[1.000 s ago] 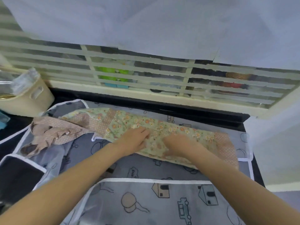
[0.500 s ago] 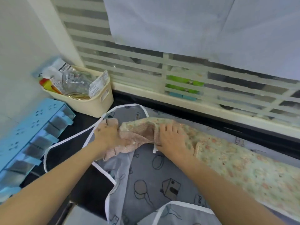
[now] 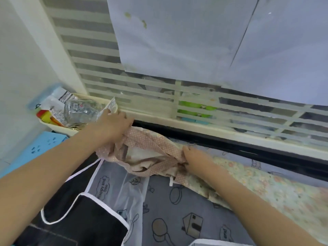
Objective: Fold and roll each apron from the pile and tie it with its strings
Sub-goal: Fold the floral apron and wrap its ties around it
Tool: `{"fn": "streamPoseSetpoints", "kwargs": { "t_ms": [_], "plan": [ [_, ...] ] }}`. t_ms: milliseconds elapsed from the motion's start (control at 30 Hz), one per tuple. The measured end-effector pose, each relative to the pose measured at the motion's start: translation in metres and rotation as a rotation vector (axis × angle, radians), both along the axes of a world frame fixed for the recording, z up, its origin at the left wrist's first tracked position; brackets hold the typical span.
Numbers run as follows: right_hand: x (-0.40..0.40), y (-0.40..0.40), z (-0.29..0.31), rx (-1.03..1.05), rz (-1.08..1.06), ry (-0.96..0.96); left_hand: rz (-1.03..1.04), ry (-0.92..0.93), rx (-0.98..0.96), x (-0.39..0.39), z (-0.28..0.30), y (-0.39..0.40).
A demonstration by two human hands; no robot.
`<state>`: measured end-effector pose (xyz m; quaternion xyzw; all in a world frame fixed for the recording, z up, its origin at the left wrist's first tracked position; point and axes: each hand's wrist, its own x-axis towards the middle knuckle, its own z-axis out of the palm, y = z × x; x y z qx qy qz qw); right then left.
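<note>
a: step? going left to right.

b: left hand at the far left end of the floral apron, fingers curled round the dotted strings, lifting them. right hand pinches the bunched strings where they meet the folded strip. apron lies folded long, running right over the grey printed apron.

a: so folded, not rolled?

b: looks so. next, i'd guess: sort the strings clear, then roll from one end, tight.

a: anything unclear?

b: fingertips hidden in cloth, strings tangled, can't count them. apron's right end cut off. basket behind the left hand, contents blurry.
</note>
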<state>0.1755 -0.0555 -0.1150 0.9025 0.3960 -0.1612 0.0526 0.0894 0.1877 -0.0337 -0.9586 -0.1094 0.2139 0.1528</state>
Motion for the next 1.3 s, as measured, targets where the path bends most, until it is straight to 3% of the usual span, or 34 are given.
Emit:
{"fn": "streamPoseSetpoints", "kwargs": {
  "t_ms": [100, 233, 400, 533, 633, 700, 767, 1033, 1100, 1200, 1300],
  "plan": [
    [-0.014, 0.005, -0.022, 0.006, -0.001, -0.016, -0.092, -0.05, 0.06, -0.005, -0.041, -0.017],
    [-0.019, 0.006, -0.032, 0.023, 0.053, 0.028, -0.441, -0.455, -0.075, -0.021, -0.09, -0.032],
    [-0.019, 0.018, -0.031, 0.014, 0.003, 0.018, -0.643, -0.367, -0.366, -0.045, -0.138, -0.05],
    [-0.031, 0.043, -0.042, 0.014, 0.084, -0.019, -0.639, -0.312, -0.302, -0.049, -0.16, -0.05],
    [-0.025, 0.063, -0.042, 0.088, 0.079, -0.082, -0.627, -0.428, -0.296, -0.045, -0.149, -0.053],
    [-0.014, 0.069, -0.035, 0.128, 0.025, -0.061, -0.658, -0.489, -0.318, -0.042, -0.144, -0.058],
    [-0.003, 0.069, -0.024, 0.215, -0.053, -0.034, -0.693, -0.432, -0.301, -0.04, -0.14, -0.063],
    [0.009, 0.051, -0.007, 0.258, 0.026, -0.164, -0.299, -0.138, -0.265, -0.021, -0.131, -0.023],
    [0.007, 0.051, -0.014, 0.273, 0.034, -0.144, -0.137, 0.007, -0.429, -0.02, -0.122, -0.011],
    [-0.001, 0.055, -0.023, 0.243, 0.091, -0.065, 0.121, 0.029, -0.682, -0.025, -0.118, 0.007],
    [-0.012, 0.061, -0.034, 0.114, 0.222, -0.014, 0.103, 0.18, -0.718, -0.037, -0.125, 0.01]
  ]
}}
